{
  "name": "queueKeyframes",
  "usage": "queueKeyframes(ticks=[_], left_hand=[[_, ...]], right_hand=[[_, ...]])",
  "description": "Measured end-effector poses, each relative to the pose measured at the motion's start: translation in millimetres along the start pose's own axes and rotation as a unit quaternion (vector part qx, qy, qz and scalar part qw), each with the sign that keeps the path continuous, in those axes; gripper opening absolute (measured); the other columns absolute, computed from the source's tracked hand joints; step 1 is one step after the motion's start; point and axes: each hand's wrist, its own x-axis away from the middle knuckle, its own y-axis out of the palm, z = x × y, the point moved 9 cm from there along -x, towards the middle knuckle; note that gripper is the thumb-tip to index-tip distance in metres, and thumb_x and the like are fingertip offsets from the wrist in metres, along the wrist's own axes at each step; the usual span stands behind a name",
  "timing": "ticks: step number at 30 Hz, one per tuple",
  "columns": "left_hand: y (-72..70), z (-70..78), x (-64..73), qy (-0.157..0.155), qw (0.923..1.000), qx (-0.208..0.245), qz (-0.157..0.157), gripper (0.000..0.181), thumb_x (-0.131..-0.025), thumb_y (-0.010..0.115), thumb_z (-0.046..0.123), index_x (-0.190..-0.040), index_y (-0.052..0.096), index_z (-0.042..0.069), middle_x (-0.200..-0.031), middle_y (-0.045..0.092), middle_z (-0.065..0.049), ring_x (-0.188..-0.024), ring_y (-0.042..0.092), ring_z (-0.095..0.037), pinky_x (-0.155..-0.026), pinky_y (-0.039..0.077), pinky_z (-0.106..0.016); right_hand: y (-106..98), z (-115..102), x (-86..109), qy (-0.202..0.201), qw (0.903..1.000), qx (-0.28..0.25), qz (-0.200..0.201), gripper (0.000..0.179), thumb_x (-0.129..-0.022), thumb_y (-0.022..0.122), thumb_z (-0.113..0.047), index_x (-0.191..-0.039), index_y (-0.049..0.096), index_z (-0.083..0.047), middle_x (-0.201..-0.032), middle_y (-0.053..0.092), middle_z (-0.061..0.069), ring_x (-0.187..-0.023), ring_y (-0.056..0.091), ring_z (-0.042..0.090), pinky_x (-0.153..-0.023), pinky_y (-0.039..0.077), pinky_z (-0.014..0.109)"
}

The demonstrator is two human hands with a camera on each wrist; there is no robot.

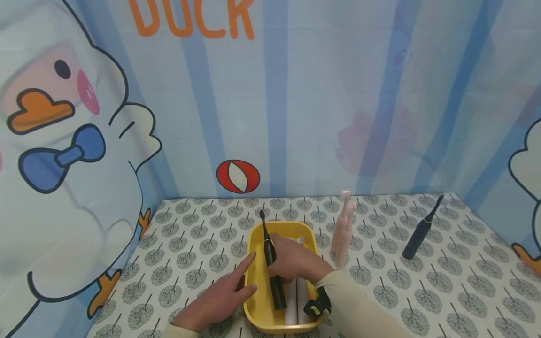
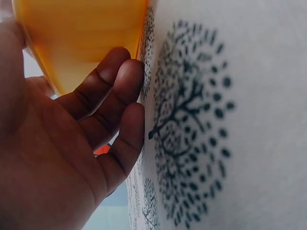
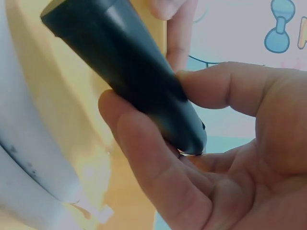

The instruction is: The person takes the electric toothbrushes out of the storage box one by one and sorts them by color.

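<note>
Within right hand (image 1: pixel 293 260): toothbrush (image 1: pixel 269 249) (one).

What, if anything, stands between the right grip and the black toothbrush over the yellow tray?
Nothing visible: the right grip holds the black toothbrush directly. The two white handles lie beside it, not between.

The held toothbrush (image 1: pixel 277 293) is black, the tray (image 1: pixel 258 305) yellow, the white cloth (image 1: pixel 186 263) tree-patterned.

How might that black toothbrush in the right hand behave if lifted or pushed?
The black toothbrush is probably stiff, looking straight. Its smooth, shiny handle might slip in the right hand. Being rounded, it could also roll.
</note>
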Motion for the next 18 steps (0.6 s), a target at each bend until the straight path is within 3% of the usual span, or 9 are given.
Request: queueKeyframes(ticks=[6, 13, 18], left_hand=[[0.2, 0.7, -1.3, 0.003, 1.0000, -0.001, -0.007, 0.067, -0.092, 0.042, 0.054, -0.147, 0.008, 0.039, -0.143, 0.036, -0.004, -0.123, 0.040, -0.024, -0.097, 0.034, -0.050], [-0.5, 2.2, -0.4, 0.008, 1.0000, -0.005, 0.001, 0.067, -0.092, 0.042, 0.055, -0.147, 0.008, 0.040, -0.138, 0.043, -0.001, -0.120, 0.043, -0.020, -0.097, 0.035, -0.048], [2.6, 0.8, -0.1, 0.013, 0.9998, 0.015, -0.006, 0.066, -0.092, 0.042, 0.054, -0.146, 0.006, 0.042, -0.138, 0.043, 0.000, -0.120, 0.044, -0.019, -0.098, 0.035, -0.047]], right_hand=[[-13, -2, 9.3, -0.008, 0.9994, -0.029, 0.020, 0.089, -0.072, 0.069, -0.008, -0.147, 0.020, -0.014, -0.083, 0.061, 0.004, -0.054, 0.058, 0.022, -0.048, 0.049, 0.035], [-25, -2, 20.4, -0.050, 0.9947, -0.065, 0.062, 0.089, -0.075, 0.067, -0.010, -0.148, 0.017, -0.017, -0.114, 0.054, 0.011, -0.060, 0.060, 0.020, -0.051, 0.051, 0.033], [-30, -2, 30.0, -0.075, 0.9920, -0.043, 0.092, 0.088, -0.077, 0.066, -0.013, -0.149, 0.015, -0.019, -0.119, 0.052, 0.011, -0.061, 0.059, 0.017, -0.053, 0.049, 0.031]])
